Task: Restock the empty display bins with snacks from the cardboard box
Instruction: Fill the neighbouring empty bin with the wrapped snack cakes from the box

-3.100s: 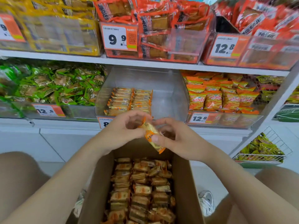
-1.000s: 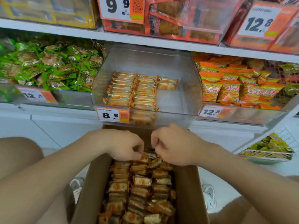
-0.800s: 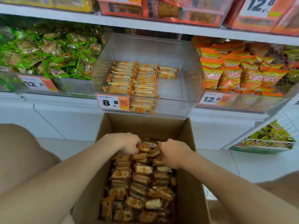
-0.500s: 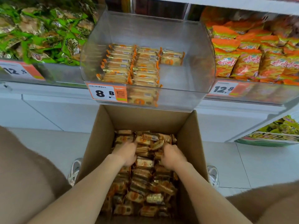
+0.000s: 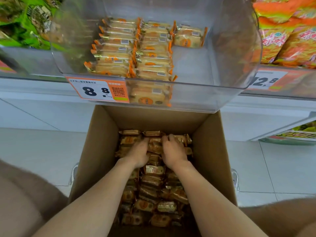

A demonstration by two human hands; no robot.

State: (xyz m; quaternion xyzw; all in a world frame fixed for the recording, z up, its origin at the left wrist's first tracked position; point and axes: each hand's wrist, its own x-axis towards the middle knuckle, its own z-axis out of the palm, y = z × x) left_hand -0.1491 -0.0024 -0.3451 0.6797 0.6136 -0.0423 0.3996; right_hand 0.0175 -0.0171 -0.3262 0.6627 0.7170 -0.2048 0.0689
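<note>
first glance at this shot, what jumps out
The left hand and right hand are plunged side by side into the snack packs that fill the open cardboard box at the bottom centre. Just above it, the clear display bin holds two neat rows of packs plus one lone pack to their right, with much of its right side bare. An orange 8.8 price tag is on its front.

we see brown cardboard box (image 5: 100, 151) | orange-and-cream snacks (image 5: 130, 50) in clear bin (image 5: 222, 93) | orange-white price tag (image 5: 99, 90) | green packets (image 5: 25, 17)
</note>
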